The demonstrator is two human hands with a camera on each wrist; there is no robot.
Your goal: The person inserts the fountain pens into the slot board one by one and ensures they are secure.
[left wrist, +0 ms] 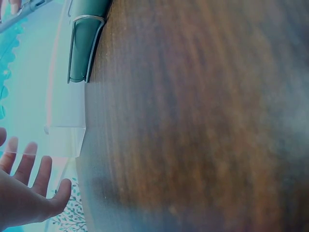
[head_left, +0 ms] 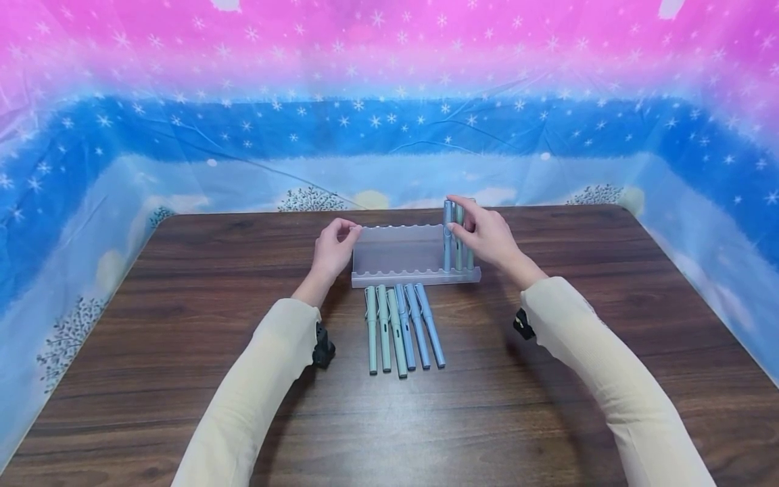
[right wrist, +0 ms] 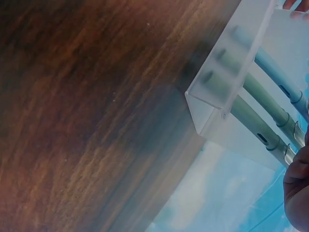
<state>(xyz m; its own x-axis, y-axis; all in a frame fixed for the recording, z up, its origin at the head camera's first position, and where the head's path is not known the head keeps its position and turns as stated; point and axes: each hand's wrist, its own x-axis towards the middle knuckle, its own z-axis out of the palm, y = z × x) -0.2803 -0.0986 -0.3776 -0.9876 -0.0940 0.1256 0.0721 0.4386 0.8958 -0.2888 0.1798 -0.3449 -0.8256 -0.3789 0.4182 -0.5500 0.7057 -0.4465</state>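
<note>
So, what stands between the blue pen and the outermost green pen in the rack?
A second green pen, in the rack between the blue pen and outermost green pen; the right wrist view shows it.

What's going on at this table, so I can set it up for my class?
A person is standing pens in a frosted rack. The right hand pinches a blue pen, upright in the rack beside two green pens at its right end. The left hand holds the rack's upper left corner. Three green and three blue pens lie on the table in front.
</note>
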